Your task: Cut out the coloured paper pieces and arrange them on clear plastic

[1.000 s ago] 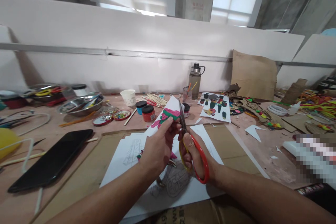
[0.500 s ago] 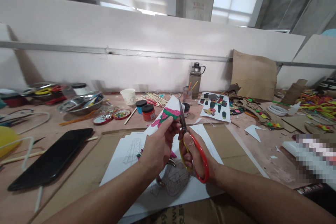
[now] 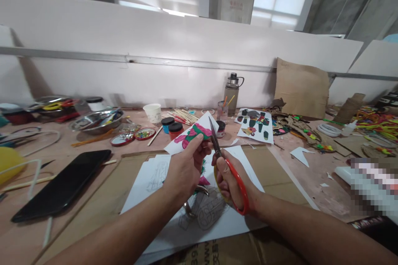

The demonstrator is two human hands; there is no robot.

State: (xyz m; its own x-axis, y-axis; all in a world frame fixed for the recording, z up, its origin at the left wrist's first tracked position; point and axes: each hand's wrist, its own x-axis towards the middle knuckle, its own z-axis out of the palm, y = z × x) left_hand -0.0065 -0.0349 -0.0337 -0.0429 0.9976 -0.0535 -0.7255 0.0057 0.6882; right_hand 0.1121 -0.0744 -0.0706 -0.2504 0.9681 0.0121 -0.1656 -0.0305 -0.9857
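Note:
Between thumb and fingers, my left hand [image 3: 186, 165] pinches a piece of white paper [image 3: 178, 145] coloured with pink and green shapes. My right hand [image 3: 233, 178] grips scissors [image 3: 238, 186] with red and yellow handles. Their dark blades point up and away, right beside the paper's right edge; whether they touch it I cannot tell. Beneath both hands lie white sheets with pencil drawings [image 3: 211, 215], on a flat piece of cardboard [image 3: 121, 174]. Some pink and green cut-outs and a shiny metal object [image 3: 189, 210] rest on the sheets, partly hidden by my left hand.
Paint jars [image 3: 168, 125], a paper cup [image 3: 152, 113], wooden sticks [image 3: 183, 116] and a bottle [image 3: 231, 95] stand or lie beyond the cardboard. To the left are a phone [image 3: 62, 186] and a metal bowl [image 3: 96, 122]. Coloured cut-out sheets [image 3: 255, 126] and paper scraps [image 3: 301, 156] lie right.
The coloured paper has turned and tilted to the left in my left hand, and its top edge is lower. The scissor blades now show more plainly, apart from the paper's upper part.

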